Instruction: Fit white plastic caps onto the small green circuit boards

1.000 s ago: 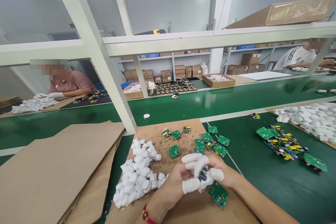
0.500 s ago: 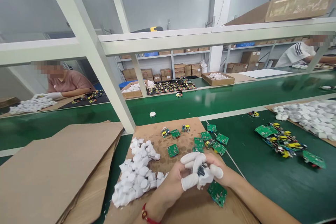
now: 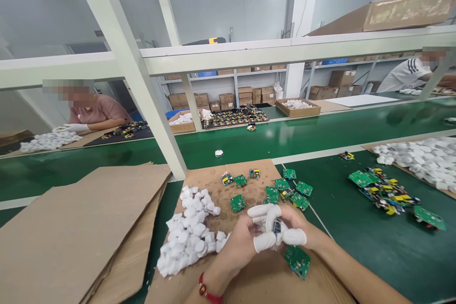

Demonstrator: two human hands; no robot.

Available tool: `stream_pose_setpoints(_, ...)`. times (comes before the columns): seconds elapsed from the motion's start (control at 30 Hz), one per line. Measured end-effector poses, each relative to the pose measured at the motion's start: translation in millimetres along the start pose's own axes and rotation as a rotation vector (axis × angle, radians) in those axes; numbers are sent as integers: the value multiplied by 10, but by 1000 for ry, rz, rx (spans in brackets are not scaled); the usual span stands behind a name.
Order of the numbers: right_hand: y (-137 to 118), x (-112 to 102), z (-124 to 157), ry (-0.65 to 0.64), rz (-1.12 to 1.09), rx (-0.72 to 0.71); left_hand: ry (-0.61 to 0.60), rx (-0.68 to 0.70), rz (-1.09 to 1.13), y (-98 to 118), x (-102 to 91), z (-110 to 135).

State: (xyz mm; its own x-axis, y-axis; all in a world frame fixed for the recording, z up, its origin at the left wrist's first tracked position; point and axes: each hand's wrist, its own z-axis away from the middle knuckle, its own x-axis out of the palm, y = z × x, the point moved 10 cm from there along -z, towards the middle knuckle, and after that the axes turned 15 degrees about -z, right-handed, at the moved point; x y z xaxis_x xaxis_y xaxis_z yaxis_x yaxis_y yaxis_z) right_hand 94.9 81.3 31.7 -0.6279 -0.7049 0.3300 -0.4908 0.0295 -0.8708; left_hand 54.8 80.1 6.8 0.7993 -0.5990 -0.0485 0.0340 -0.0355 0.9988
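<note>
Since the earlier frames, the white piece point(image 3: 219, 153) and the small board point(image 3: 251, 128) on the green belt point(image 3: 320, 137) have shifted to the right; both hands sit slightly farther from the body on the mat.

- Left hand point(image 3: 242, 242): white covers on the fingertips, red bracelet point(image 3: 208, 292) at the wrist, closed together with the other hand on the small part point(image 3: 277, 227).
- Right hand point(image 3: 302, 235): white fingertip covers, pinching the same small part from the right.
- Small part: dark, held between the two hands above the near end of the cardboard mat point(image 3: 213, 178). It is mostly hidden by fingers, possibly a component with a white shell.
- Green board point(image 3: 297, 261): lies flat on the mat, just under the right hand.
- Pile of white caps point(image 3: 192, 237): on the left half of the mat, near the left hand.
- Loose green boards point(image 3: 272, 194): scattered at the far end of the mat, some over its right edge.
- Large cardboard sheets point(image 3: 78, 232): stacked to the left of the mat.
- Heap of boards point(image 3: 384, 192): well apart to the right, beside a spread of white caps point(image 3: 420, 159).
- Two other people: one seated at far left point(image 3: 96, 111), one at far right point(image 3: 406, 73), both across the belt.
</note>
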Motion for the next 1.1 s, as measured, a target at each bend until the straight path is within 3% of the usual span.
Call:
stream_pose_setpoints(0.27, -128, 76, -32, -54, 227, -98, -16, -6, -49, -110, -3, -11)
stream_pose_setpoints(0.5, -10, -28, 18, 27, -126, -7, -168, 29, 61, 13, 137, 50)
stream_pose_setpoints(0.67, -69, 58, 32, -70, 26, -13, -219, 53, 101, 88, 168, 89)
stream_pose_setpoints(0.8, -120, -30, 8, 52, 177, -104, -165, 48, 92, 65, 116, 61)
stream_pose_setpoints(0.87, -69, -80, 0, 108, 147, -108, -129, 68, 106, 73, 96, 39)
stream_pose_setpoints(1.1, 48, 17, -5, 22, -39, -4, -134, 65, 216, 89, 171, 7)
